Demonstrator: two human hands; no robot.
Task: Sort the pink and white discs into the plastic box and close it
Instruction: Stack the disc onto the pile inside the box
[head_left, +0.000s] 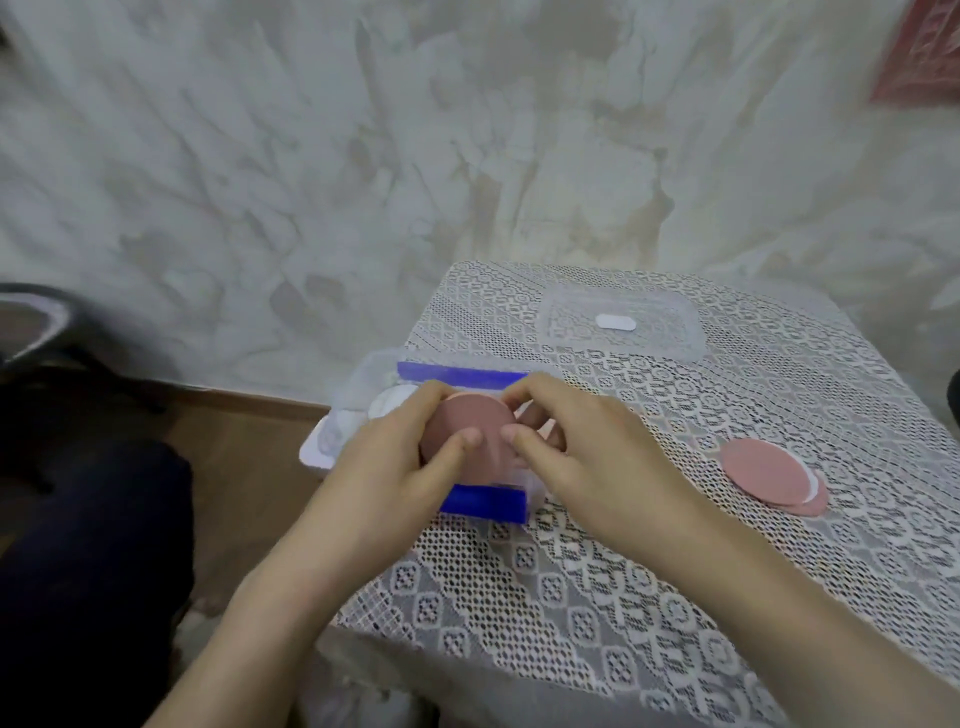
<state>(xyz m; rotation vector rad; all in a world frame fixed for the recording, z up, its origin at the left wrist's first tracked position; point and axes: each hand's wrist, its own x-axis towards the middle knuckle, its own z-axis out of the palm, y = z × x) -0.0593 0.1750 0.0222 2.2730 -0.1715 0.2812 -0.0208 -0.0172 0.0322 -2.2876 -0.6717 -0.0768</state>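
Observation:
A clear plastic box (332, 441) with blue clips stands at the table's left edge. White discs (388, 402) lie in its left part. Over its right part, my left hand (395, 457) and my right hand (587, 457) together hold a pink disc (470, 434), fingertips pinching its rim from both sides. A small pile of pink discs (763, 470), with a white one peeking out beneath, lies on the tablecloth to the right. The clear lid (623, 322) lies flat at the back of the table.
The table carries a white lace cloth (571, 597). Its left edge drops to a wooden floor (244, 452). A dark chair base (52, 338) stands at the left. A pale wall runs close behind the table.

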